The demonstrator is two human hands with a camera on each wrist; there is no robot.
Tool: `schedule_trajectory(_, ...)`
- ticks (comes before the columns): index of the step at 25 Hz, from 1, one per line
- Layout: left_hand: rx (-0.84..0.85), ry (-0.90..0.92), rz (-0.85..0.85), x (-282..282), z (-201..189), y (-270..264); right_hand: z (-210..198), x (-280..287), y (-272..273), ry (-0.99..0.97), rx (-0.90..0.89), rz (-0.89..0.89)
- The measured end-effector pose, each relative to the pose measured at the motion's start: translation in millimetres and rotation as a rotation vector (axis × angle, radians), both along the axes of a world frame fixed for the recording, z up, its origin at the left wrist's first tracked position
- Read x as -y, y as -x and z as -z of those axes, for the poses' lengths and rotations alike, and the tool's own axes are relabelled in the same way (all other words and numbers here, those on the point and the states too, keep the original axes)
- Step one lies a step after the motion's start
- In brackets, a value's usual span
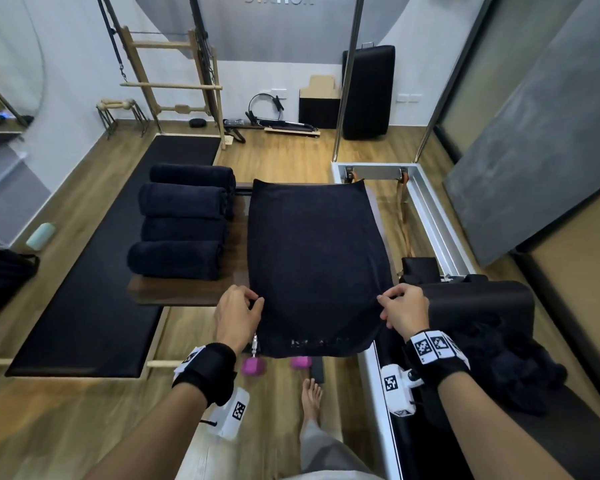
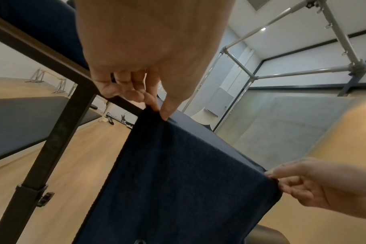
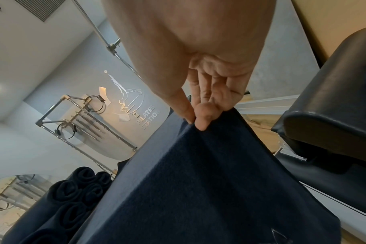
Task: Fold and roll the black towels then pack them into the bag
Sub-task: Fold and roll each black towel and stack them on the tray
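A flat black towel (image 1: pixel 316 258) lies spread over a brown wooden table (image 1: pixel 187 292), its near end hanging over the front edge. My left hand (image 1: pixel 243 310) pinches the towel's left edge between thumb and fingers; the left wrist view shows that pinch on the towel (image 2: pixel 178 181). My right hand (image 1: pixel 400 308) pinches the right edge, and the right wrist view shows the same grip on the towel (image 3: pixel 209 181). Several rolled black towels (image 1: pixel 184 226) lie in a row on the table's left part. A black bag (image 1: pixel 0 282) sits on the floor at the far left.
A heap of loose black towels (image 1: pixel 513 372) lies on the black padded reformer (image 1: pixel 482 303) at my right. A long black padded bench (image 1: pixel 94 271) stands left of the table. Pink dumbbells (image 1: pixel 253 365) and my bare foot (image 1: pixel 312 396) are on the wooden floor below.
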State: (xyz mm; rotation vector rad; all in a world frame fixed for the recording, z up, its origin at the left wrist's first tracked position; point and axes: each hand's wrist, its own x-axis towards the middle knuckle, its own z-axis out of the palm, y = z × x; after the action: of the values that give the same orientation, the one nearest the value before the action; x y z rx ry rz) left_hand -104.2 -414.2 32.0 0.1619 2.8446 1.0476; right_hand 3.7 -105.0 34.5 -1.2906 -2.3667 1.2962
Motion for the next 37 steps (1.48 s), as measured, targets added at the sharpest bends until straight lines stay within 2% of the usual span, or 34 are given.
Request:
schedule_trajectory(3, 0.009, 0.033, 0.039, -10, -9, 12, -13, -3, 15, 0.066, -0.015, -0.081)
schedule_trajectory(5, -0.019, 0.001, 0.026, -23, -23, 25, -28, -3, 35, 0.158, -0.159, -0.122)
schedule_trajectory(8, -0.073, -0.115, 0.047, -51, -53, 53, -55, -2, 84, 0.224, -0.337, -0.174)
schedule_trajectory(13, -0.093, -0.362, 0.086, -113, -89, 134, -87, -8, 179, 0.301, -0.397, -0.272)
schedule_trajectory(15, 0.025, -0.55, 0.086, -133, -88, 152, -89, -9, 199, 0.399, -0.388, -0.309)
schedule_trajectory(17, 0.151, -0.632, 0.102, -136, -73, 154, -80, -13, 201, 0.443, -0.344, -0.295)
schedule_trajectory(20, 0.104, -0.48, 0.093, -110, -35, 138, -47, -23, 174, 0.4, -0.272, -0.232)
schedule_trajectory(23, -0.016, -0.366, -0.025, -71, -5, 118, -16, -32, 132, 0.273, -0.144, -0.19)
schedule_trajectory(27, 0.053, -0.051, -0.003, -34, 0, 87, 1, -29, 92, 0.118, 0.05, -0.217)
schedule_trajectory(29, 0.086, 0.081, 0.028, -27, -3, 78, 4, -22, 85, 0.162, 0.078, -0.209)
schedule_trajectory(31, 0.106, 0.113, 0.003, -26, -6, 77, -1, -16, 84, 0.278, 0.072, -0.182)
schedule_trajectory(33, 0.126, 0.031, -0.044, -29, -7, 81, -10, -13, 88, 0.413, -0.007, -0.113)
schedule_trajectory(37, 0.153, -0.542, -0.161, -33, -12, 85, -28, -10, 92, 0.637, -0.352, 0.038)
